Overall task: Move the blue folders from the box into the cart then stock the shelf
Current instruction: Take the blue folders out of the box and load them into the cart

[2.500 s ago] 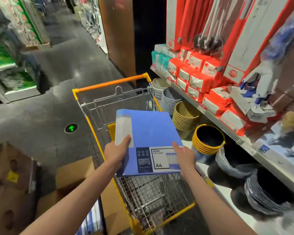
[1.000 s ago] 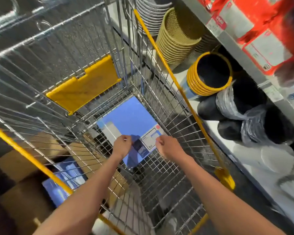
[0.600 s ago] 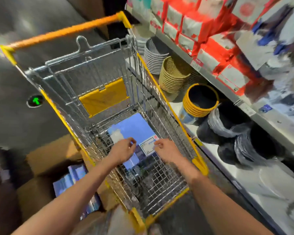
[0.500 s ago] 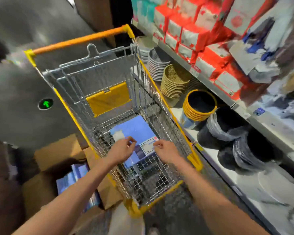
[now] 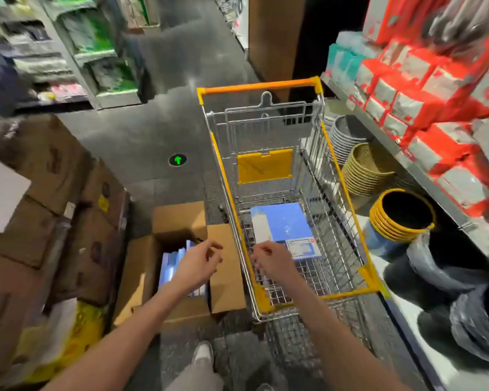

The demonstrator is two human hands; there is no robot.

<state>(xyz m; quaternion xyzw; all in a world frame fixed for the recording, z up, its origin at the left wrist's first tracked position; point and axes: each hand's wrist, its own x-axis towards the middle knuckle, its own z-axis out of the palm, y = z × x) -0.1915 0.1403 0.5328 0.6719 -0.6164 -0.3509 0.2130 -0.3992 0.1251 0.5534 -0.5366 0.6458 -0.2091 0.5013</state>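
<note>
One blue folder (image 5: pixel 283 223) with a white label lies flat on the bottom of the wire cart (image 5: pixel 347 198), which has a yellow rim and an orange handle. To the cart's left an open cardboard box (image 5: pixel 181 218) stands on the floor with several blue folders (image 5: pixel 173 263) upright inside. My left hand (image 5: pixel 198 263) hovers over the box, fingers loosely curled, holding nothing. My right hand (image 5: pixel 270 261) hangs over the cart's near left side, also empty and relaxed.
Stacked brown cartons (image 5: pixel 68 221) stand at the left with a yellow bag (image 5: pixel 57 334) in front. The shelf (image 5: pixel 424 170) on the right carries red-and-white packs above, stacked baskets (image 5: pixel 364 167) and yellow-rimmed bins (image 5: pixel 401 218) below. My shoe (image 5: pixel 202 354) is on the dark floor.
Both hands let go of the folder, which now lies in the cart. My left hand has swung left over the box; the view has turned left and up.
</note>
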